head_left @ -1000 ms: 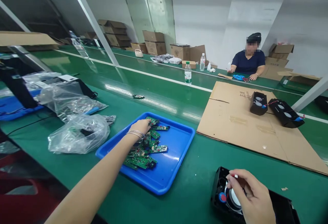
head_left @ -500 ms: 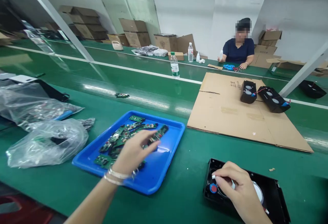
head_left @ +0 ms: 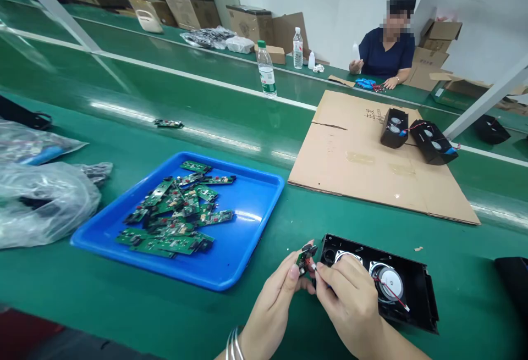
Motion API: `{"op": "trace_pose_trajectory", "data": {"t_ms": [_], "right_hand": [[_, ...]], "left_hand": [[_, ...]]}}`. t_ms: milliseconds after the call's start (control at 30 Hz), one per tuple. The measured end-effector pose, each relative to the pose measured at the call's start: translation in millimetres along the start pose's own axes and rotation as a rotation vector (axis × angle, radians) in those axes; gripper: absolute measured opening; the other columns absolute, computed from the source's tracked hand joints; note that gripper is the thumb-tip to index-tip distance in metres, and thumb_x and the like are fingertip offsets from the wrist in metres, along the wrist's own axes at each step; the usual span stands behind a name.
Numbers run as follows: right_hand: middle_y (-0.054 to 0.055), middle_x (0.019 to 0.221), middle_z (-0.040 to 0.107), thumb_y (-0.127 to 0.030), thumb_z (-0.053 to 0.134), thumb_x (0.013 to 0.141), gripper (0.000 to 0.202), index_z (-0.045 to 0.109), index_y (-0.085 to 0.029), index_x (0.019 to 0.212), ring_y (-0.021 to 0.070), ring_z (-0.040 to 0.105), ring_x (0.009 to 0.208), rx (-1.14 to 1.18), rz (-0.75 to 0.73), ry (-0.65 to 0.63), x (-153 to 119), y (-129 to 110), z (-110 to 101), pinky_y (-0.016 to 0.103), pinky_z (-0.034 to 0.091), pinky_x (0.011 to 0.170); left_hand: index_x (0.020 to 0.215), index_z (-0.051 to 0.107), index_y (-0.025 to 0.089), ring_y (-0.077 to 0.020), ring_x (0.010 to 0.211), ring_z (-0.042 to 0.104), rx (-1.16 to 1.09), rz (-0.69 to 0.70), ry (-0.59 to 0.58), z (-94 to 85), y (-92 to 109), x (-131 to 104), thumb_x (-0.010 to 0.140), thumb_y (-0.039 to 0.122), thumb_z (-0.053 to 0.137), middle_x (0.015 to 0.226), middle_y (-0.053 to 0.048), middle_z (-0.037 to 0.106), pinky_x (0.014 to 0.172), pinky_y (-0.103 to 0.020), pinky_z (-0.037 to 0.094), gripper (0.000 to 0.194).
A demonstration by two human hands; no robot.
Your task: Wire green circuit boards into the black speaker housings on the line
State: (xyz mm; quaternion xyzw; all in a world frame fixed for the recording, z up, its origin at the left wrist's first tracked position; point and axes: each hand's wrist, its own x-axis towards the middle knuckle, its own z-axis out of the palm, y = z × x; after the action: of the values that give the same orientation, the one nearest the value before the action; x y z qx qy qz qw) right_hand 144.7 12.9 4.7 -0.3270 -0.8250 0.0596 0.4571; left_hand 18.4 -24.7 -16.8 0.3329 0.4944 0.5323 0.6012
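My left hand (head_left: 275,294) grips a small green circuit board (head_left: 304,261), which is tilted up beside the left end of a black speaker housing (head_left: 418,294). Between the thumb and fingers of my right hand (head_left: 350,299) is a small white connector plug (head_left: 314,267), close against the board. Whether the plug sits in a socket I cannot tell. Inside the housing lie two round speakers; the right speaker (head_left: 390,284) has a red and black lead with a loose white end. My right hand partly covers the other one.
A blue tray (head_left: 262,195) with a heap of circuit boards (head_left: 177,206) is at the left. Beyond it a single board (head_left: 168,123) lies apart. Two speaker boxes (head_left: 433,143) rest on flat cardboard (head_left: 346,184). Plastic bags (head_left: 45,200) lie far left; a co-worker (head_left: 385,52) sits opposite.
My left hand has carried a circuit board from above the tray rightward to the housing. My right hand has shifted slightly left with the connector plug, and the two hands now meet.
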Motion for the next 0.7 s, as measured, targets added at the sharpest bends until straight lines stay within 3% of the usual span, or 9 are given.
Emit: {"op": "trace_pose_trajectory", "data": {"t_ms": [100,233,367,533,700], "right_hand": [[0.002,0.057,0.055,-0.003,0.049,0.085,0.017,0.062,-0.011,0.079,0.0128,0.045,0.052,-0.012,0.004,0.015,1,0,0,0.026,0.038,0.047],[0.002,0.057,0.054,-0.005,0.048,0.086,0.017,0.063,-0.012,0.083,0.0130,0.046,0.052,-0.022,-0.002,0.002,-1,1,0,0.027,0.039,0.047],[0.003,0.059,0.056,-0.005,0.048,0.087,0.015,0.062,-0.011,0.087,0.0132,0.046,0.054,-0.019,-0.018,-0.038,-1,3,-3,0.027,0.040,0.048],[0.003,0.060,0.058,-0.009,0.046,0.090,0.016,0.062,-0.012,0.087,0.0121,0.048,0.054,0.055,-0.101,-0.142,9,8,-12,0.026,0.039,0.048],[0.004,0.058,0.057,-0.009,0.045,0.090,0.016,0.061,-0.006,0.091,0.0136,0.045,0.054,0.017,-0.224,-0.221,12,11,-22,0.028,0.033,0.046]], "left_hand": [[0.110,0.065,0.022,-0.0236,0.095,0.059,-0.043,-0.029,-0.069,-0.1,1,0,0.080,0.055,0.053,0.112,-0.009,0.062,0.073,-0.030,0.054,0.047],[0.105,0.068,0.024,-0.0260,0.097,0.059,0.043,-0.014,-0.125,-1.4,4,3,0.077,0.057,0.055,0.109,-0.009,0.064,0.076,-0.032,0.055,0.045],[0.104,0.069,0.023,-0.0252,0.086,0.062,0.113,-0.013,-0.103,-4.8,8,6,0.071,0.059,0.060,0.099,-0.008,0.068,0.077,-0.035,0.055,0.050],[0.101,0.071,0.020,-0.0162,0.048,0.058,-0.056,-0.122,-0.213,-11.4,11,9,0.063,0.057,0.069,0.064,-0.004,0.066,0.047,-0.029,0.054,0.054],[0.095,0.074,0.023,-0.0158,0.049,0.060,-0.122,-0.163,-0.256,-8.9,19,8,0.060,0.046,0.077,0.060,-0.002,0.064,0.048,-0.028,0.055,0.041]]}}
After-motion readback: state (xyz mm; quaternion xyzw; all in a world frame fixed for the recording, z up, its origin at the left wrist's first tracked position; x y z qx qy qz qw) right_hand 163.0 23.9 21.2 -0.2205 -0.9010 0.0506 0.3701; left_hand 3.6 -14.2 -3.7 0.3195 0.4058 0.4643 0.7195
